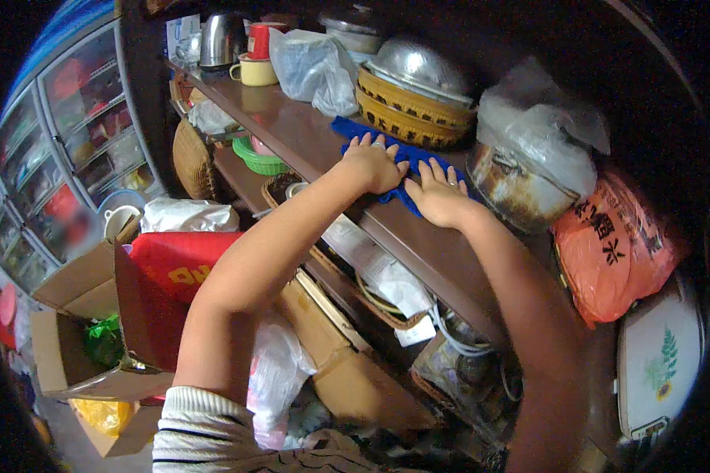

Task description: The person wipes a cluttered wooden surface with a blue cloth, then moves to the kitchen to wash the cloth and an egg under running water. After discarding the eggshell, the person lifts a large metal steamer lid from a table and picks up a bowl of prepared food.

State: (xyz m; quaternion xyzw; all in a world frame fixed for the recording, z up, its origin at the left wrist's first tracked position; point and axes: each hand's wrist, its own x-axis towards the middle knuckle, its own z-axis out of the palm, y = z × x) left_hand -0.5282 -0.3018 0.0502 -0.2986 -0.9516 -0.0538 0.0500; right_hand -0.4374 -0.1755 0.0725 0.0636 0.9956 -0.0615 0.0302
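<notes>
A blue cloth (409, 155) lies spread along the brown shelf top (438, 244), in front of two stacked yellow-brown basins (415, 110). My left hand (373, 164) rests flat on the cloth with its fingers stretched out. Just to its right, my right hand (440, 194) also presses on the cloth, fingers spread, a ring on one of them. Neither hand grips anything. A shiny domed metal lid (422, 67) covers the upper basin. Close to the right hand stands a stained metal pot (517, 189) with clear plastic bunched over it.
Along the shelf stand a kettle (222, 41), a yellow mug (256, 71) and a plastic bag (312, 71). A red-orange bag (619, 244) sits at the right. Below are a green basket (259, 158) and an open cardboard box (79, 355). A glass-door cabinet (79, 126) stands left.
</notes>
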